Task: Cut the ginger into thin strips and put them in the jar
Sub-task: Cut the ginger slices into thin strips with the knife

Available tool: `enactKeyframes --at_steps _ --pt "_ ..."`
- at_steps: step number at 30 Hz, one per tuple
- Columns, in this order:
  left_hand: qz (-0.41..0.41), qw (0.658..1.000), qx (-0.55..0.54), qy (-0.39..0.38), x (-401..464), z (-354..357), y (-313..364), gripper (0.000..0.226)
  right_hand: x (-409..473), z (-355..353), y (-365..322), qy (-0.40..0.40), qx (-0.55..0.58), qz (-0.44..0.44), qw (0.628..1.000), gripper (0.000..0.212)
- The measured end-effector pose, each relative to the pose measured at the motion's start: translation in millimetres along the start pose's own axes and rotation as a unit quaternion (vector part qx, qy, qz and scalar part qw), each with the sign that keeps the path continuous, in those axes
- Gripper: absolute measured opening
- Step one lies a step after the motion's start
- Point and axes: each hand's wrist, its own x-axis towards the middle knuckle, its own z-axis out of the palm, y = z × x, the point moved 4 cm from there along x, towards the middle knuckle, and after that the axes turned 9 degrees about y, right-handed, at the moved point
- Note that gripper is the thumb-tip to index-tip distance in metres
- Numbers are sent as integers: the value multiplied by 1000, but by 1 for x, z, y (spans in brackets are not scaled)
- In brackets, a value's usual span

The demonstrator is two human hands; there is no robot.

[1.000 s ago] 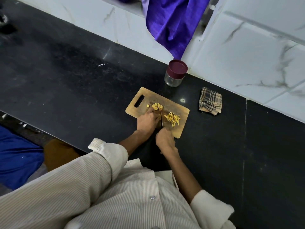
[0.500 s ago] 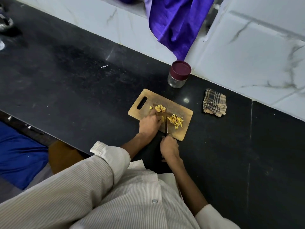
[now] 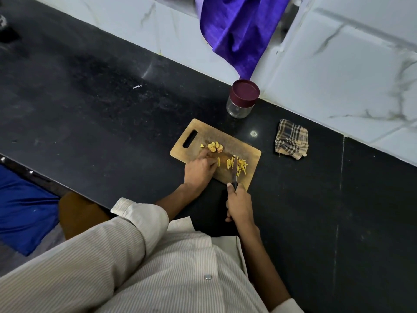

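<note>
A wooden cutting board (image 3: 225,141) lies on the black counter (image 3: 101,105), a little right of the middle of the frame, with its handle hole toward the upper left. The left hand (image 3: 199,169) rests on the left part of the board; its fingers are curled together and press down on a small yellow piece of ginger (image 3: 218,162). The right hand (image 3: 239,203), at the lower edge of the board, grips the dark handle of a knife (image 3: 236,171) with fingers closed around it. The blade stands on its edge on the board, between a few cut pieces on its left and a small heap of thin ginger strips (image 3: 242,167) on its right. Some ginger slices (image 3: 215,146) lie in the middle of the board, just above the left hand.

The glass jar (image 3: 239,108) stands above the board, near the white tiled wall, and its dark red lid (image 3: 245,92) is on it. A folded checked cloth (image 3: 291,142) lies on the counter to the right of the board. A purple cloth (image 3: 239,30) hangs at the top of the frame.
</note>
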Motion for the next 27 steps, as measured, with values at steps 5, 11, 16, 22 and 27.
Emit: enactKeyframes --at_steps 5,11,16,22,27 --pt "3 1000 -7 3 -1 0 -1 23 -4 -5 -3 3 41 -47 998 37" --pt "1 1000 -1 7 -1 2 -1 22 0 3 -15 -5 0 -98 995 26" --pt "0 1000 -10 3 -1 0 0 23 10 6 -26 3 -58 -85 995 29" --pt "1 1000 -3 11 -2 0 0 24 18 4 -35 -35 -109 -69 991 36" --pt "0 1000 -8 8 -2 -1 1 26 19 3 -40 -36 -126 -70 989 34"
